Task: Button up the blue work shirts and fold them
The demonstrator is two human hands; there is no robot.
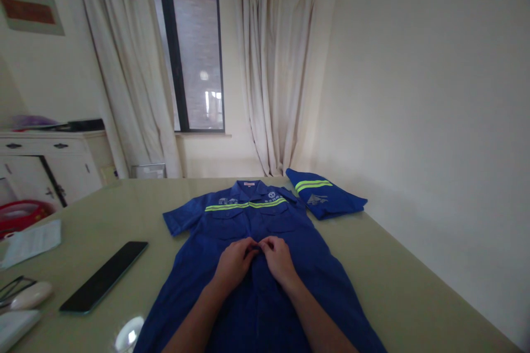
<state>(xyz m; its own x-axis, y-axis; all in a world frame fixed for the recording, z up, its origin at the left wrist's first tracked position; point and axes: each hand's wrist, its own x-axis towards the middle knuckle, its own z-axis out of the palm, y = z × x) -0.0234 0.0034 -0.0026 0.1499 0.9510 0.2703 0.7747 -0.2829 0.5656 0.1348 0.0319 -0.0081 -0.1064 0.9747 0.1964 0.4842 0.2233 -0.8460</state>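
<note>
A blue short-sleeved work shirt [265, 220] lies spread front side up, its collar pointing away from me. A yellow-green reflective stripe crosses its chest above two pockets. At the front placket, below the pockets, my left hand [238, 259] pinches the cloth with closed fingers. Close beside it, my right hand [276, 256] pinches the other side of the same spot, the fingertips nearly meeting. Any button between them is too small and covered to make out.
A folded blue garment [327, 198] with the same stripe rests at the table's far right, near the wall. Left of the shirt lies a dark phone [105, 277]. Beyond it are a pale face mask [33, 244], a white mouse [32, 295] and a red object [25, 216].
</note>
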